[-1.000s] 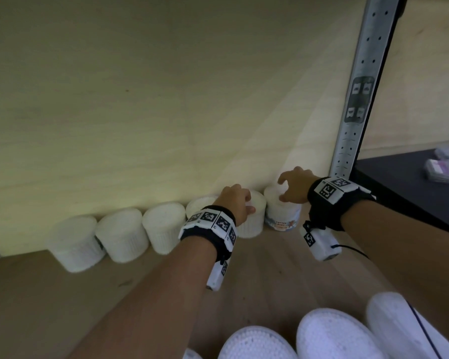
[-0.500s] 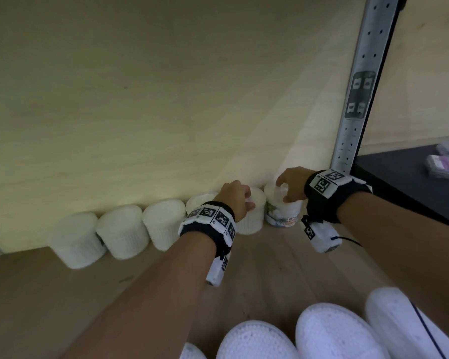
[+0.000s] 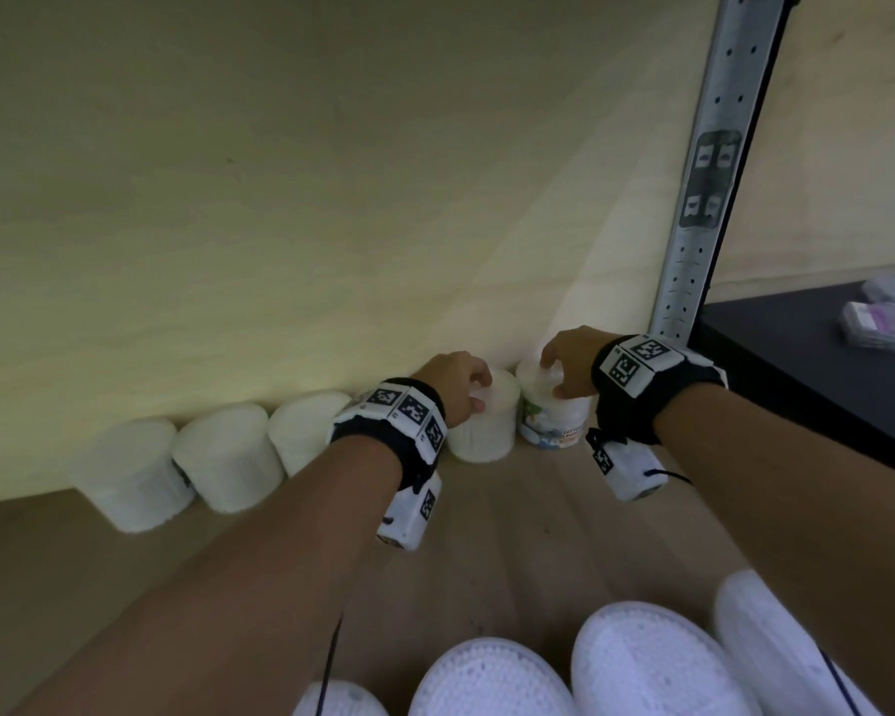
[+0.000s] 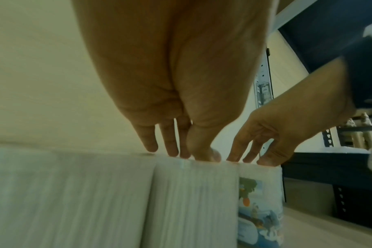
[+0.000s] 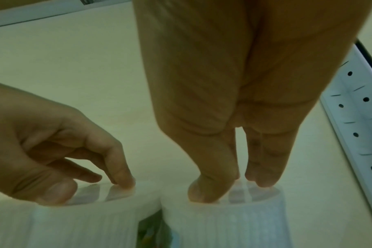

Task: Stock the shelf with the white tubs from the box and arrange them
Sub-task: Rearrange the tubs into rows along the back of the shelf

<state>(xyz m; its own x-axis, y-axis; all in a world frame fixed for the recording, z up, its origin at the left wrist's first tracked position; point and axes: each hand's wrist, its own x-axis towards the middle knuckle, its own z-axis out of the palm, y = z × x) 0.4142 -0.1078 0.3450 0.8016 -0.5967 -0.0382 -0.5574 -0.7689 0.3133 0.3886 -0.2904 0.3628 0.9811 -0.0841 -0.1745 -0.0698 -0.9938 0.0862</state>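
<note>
At the shelf's far right corner, two white tubs are pinched by their lids, the plain tub [image 3: 487, 421] by the left hand [image 3: 448, 379], the labelled tub [image 3: 551, 416] by the right hand [image 3: 569, 359], apparently to square the back row.

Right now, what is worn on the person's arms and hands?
The left hand and right hand are bare, with no gloves or sleeves. Each wrist carries a black band topped by white blocks printed with black square code markers. A small white camera box, also marked, hangs under each wrist. A thin dark cable runs along each forearm.
</note>
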